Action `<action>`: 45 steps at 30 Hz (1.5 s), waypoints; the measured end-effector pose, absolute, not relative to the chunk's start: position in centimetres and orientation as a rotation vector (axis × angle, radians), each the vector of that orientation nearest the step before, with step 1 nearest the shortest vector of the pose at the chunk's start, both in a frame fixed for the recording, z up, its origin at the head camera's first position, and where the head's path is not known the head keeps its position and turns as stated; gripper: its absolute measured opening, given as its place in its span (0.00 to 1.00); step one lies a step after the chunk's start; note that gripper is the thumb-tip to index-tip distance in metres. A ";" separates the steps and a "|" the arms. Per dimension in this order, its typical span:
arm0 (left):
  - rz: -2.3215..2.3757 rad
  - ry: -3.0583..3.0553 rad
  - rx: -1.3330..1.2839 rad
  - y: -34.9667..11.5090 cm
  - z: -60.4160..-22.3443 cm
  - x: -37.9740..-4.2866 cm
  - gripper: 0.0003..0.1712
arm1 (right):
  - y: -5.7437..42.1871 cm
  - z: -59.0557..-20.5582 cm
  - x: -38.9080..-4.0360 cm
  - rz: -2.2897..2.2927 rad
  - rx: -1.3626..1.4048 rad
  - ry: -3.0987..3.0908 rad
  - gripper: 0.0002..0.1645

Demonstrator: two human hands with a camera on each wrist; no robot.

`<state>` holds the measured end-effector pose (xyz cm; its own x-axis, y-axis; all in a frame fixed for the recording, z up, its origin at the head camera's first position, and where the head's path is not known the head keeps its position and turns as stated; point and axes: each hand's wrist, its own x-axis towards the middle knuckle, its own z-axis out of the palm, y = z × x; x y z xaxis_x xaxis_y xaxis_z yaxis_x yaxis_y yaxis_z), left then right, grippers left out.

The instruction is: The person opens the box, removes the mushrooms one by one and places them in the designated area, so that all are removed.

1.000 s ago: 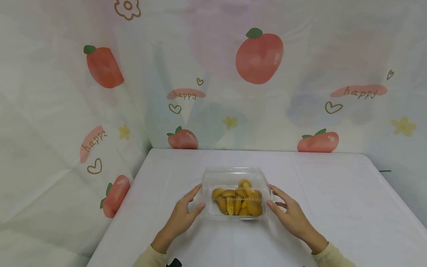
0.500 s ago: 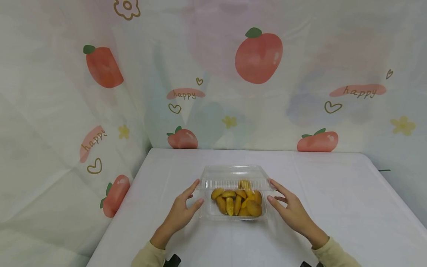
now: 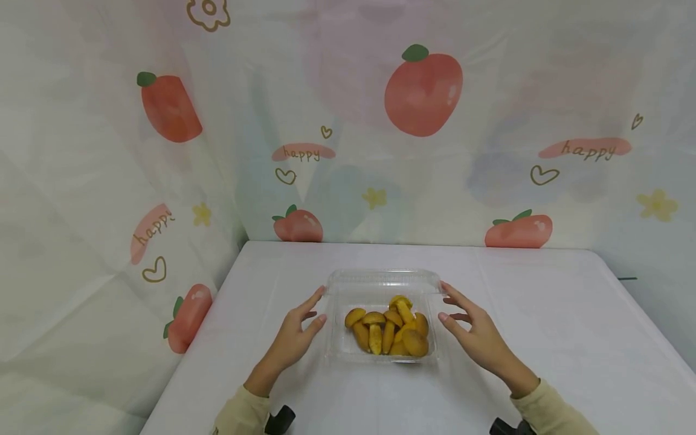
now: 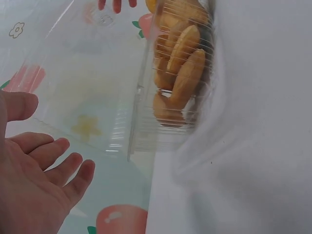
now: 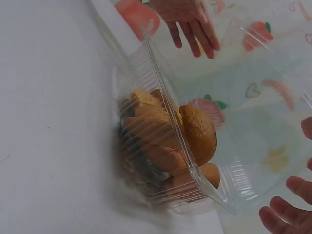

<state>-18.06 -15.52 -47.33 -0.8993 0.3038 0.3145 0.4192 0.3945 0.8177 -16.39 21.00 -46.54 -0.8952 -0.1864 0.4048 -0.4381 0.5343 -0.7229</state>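
Observation:
A clear plastic clamshell box (image 3: 336,341) stands on the white table, holding several yellow-brown mushrooms (image 3: 375,333). Its hinged lid (image 3: 383,279) is swung up and leans back at the rear. My left hand (image 3: 290,341) is at the lid's left edge, index fingertip right by its corner, thumb spread away. On the other side my right hand (image 3: 481,344) mirrors this, fingers extended at the lid's right edge. Both wrist views show the fingers relaxed and spread beside the lid (image 4: 87,83). One mushroom (image 5: 199,135) rises above the box rim in the right wrist view.
White cloth covers the table (image 3: 544,314). A printed fabric backdrop (image 3: 348,90) with fruit and "happy" patterns rises behind and to the left. Black wrist-camera mounts (image 3: 280,420) show below the sleeves (image 3: 244,411).
The lid has swung up and back from over the mushrooms, uncovering them. Both hands have moved slightly away from me along with it, and their fingers have spread a little.

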 end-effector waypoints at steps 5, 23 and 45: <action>-1.649 -2.487 -0.688 -15.5 -46.9 -18.8 0.31 | 21.1 -46.4 -16.7 1.300 0.517 -2.515 0.36; -1.764 -2.413 -0.662 -15.5 -45.9 -21.9 0.34 | 21.0 -46.4 -18.6 1.424 0.528 -2.531 0.42; -1.823 -2.509 -0.766 -15.9 -46.6 -24.2 0.40 | 21.4 -46.0 -21.0 1.501 0.579 -2.575 0.47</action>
